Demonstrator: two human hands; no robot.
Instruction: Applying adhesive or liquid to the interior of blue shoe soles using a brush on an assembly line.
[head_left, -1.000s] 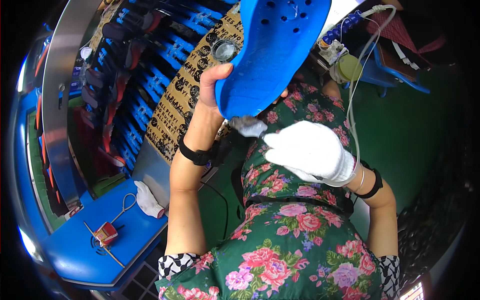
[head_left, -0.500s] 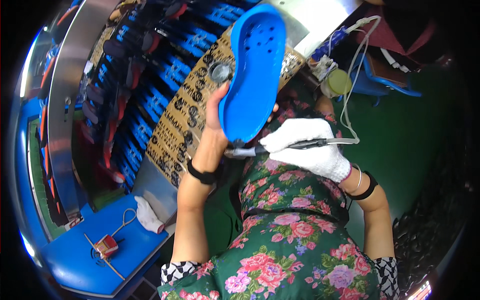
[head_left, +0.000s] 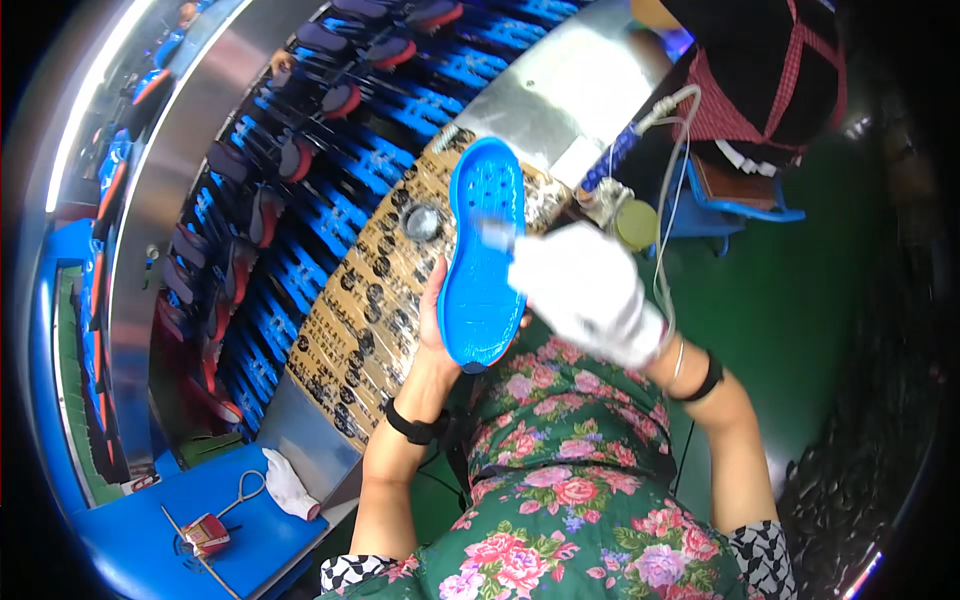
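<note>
Conveyor (head_left: 300,200) of racked soles curves past on the left. Blue sole (head_left: 482,260) stands upright over the lap, perforated face toward the camera, presented for working. Left hand (head_left: 440,315) grips its lower edge from behind. Gloved right hand (head_left: 585,290) closes around a tool, blurred, pressed on the sole's face; half a second ago it sat lower, beneath the sole

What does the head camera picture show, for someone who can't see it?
The left hand holds up a blue shoe sole while the white-gloved right hand works on it with a small tool. Behind is a patterned work surface and racks of soles.
</note>
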